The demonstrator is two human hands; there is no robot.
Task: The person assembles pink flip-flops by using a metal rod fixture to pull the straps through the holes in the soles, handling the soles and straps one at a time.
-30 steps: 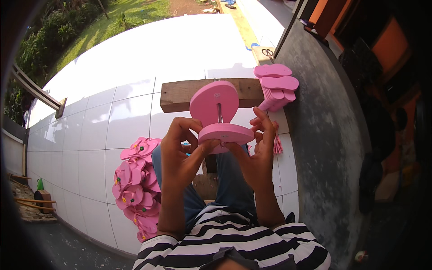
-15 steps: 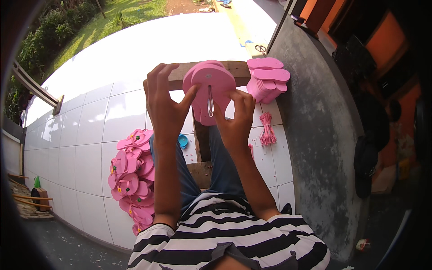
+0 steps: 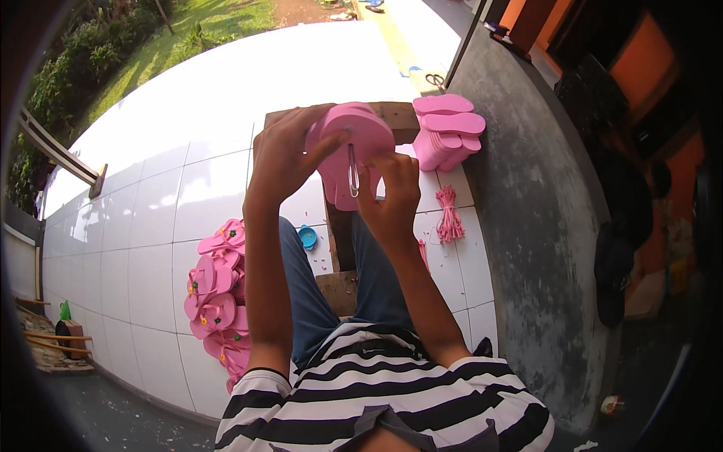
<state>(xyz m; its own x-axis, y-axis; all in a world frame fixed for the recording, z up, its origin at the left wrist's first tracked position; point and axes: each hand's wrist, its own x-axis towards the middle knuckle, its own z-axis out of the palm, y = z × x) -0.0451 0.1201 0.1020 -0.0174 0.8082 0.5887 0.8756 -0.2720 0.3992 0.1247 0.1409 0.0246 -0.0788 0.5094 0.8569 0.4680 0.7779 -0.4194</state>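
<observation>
Left hand (image 3: pixel 290 151) clasping the rounded pink foam soles (image 3: pixel 370 135); right hand (image 3: pixel 393 194) at their edge, just beside the slender silver metal loop (image 3: pixel 352 172); flower-trimmed pink flip-flops (image 3: pixel 211 280) heaped at left!

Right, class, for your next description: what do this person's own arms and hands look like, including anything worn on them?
The left hand and right hand are ungloved, and both forearms are bare. Short sleeves with broad black and white stripes cover the upper arms. Rings would be too small to make out reliably here.
</observation>
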